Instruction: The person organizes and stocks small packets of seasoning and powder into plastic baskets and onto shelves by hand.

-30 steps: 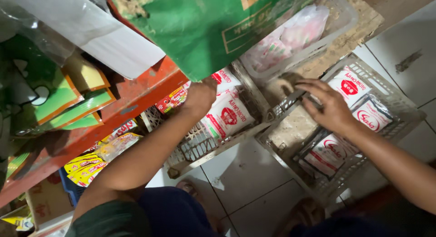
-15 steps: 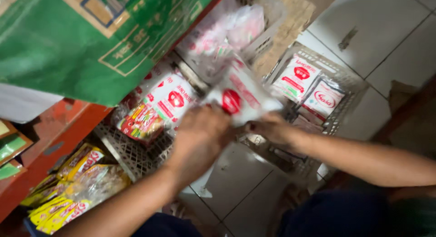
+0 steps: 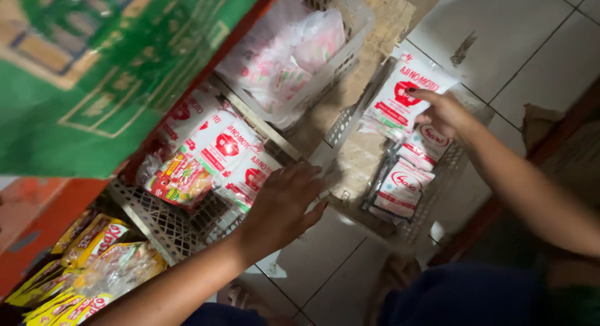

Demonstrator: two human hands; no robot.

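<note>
A white-and-red packet (image 3: 400, 98) is pinched in the right hand (image 3: 445, 113), raised over the right basket (image 3: 431, 220). The left hand (image 3: 284, 207) lies flat, fingers spread, on packets (image 3: 225, 157) in the left basket (image 3: 169, 229), gripping nothing. Sorting packets between baskets seems underway; placing needs a clear slot.

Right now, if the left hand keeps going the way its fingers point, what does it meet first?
The left hand points at the white-and-red packets standing in the mesh basket. Its fingertips look to be already at the nearest packet, though depth is unclear.
</note>
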